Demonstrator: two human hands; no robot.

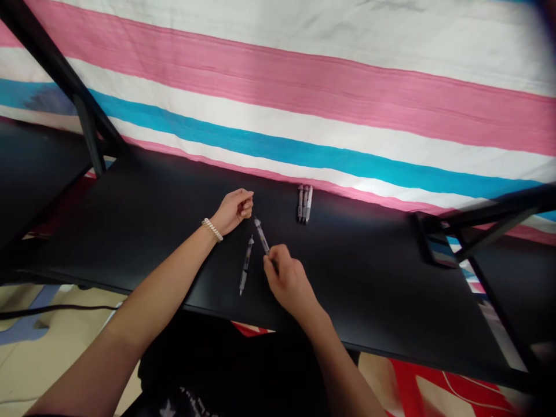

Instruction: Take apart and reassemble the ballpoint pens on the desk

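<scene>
A clear-barrelled pen [261,235] is pinched at its lower end in my right hand [289,279], its tip pointing up and left. My left hand [236,211] is closed just beyond that tip, thumb and fingers together; whether anything small is between them cannot be made out. Below my left hand, a second pen [245,266] lies on the black table [373,278]. Several more pens [304,204] lie side by side near the table's far edge, right of my hands.
A striped pink, white and blue cloth [278,121] hangs behind the table. Black metal frame bars stand at both sides. A dark phone-like object [439,248] is at the table's right end. A black cable [61,309] runs at the lower left.
</scene>
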